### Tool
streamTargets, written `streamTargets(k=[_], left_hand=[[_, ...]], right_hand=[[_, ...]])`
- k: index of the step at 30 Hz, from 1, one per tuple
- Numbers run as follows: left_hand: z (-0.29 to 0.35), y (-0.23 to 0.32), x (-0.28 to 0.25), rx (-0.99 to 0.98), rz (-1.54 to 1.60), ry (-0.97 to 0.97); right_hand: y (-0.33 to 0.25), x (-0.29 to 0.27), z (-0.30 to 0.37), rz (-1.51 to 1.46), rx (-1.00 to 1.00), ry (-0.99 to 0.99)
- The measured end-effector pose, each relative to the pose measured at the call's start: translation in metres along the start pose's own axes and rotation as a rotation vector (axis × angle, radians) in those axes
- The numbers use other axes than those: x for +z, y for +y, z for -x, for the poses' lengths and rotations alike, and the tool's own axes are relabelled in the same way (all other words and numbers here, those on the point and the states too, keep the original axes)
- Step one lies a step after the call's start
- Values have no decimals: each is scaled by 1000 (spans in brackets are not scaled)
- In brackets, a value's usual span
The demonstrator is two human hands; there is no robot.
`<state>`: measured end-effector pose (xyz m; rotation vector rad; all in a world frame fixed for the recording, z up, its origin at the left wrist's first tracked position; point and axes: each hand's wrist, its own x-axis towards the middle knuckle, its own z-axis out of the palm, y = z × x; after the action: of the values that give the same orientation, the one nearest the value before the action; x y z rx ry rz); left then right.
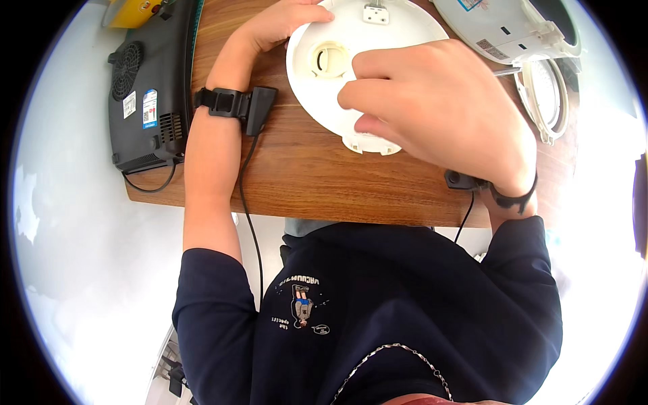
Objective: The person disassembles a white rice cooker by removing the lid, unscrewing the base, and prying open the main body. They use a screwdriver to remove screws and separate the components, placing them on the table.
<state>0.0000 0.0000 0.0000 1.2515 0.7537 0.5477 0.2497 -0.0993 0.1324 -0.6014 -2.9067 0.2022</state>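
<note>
Head view: your right hand pinches the near edge of the white round lid on the wooden table, while your left hand grips its far-left rim (right hand nearer you).

White round cover; brown wood-grain table
</note>
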Motion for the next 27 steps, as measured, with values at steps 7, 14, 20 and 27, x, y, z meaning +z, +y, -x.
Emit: streamTargets(k=[7,14,20,27], left_hand=[[-3,-1,2,8,40,-36],[-3,-4,5,78,55,12],[-1,-14,8,103,-137,156],[-4,-16,-1,31,-150,102]], right_hand=[[7,35,-1,88,-11,19],[7,42,-6,60,-1,-51],[2,43,-7,-12,-3,-67],[-6,35,-9,-30,-12,-142]])
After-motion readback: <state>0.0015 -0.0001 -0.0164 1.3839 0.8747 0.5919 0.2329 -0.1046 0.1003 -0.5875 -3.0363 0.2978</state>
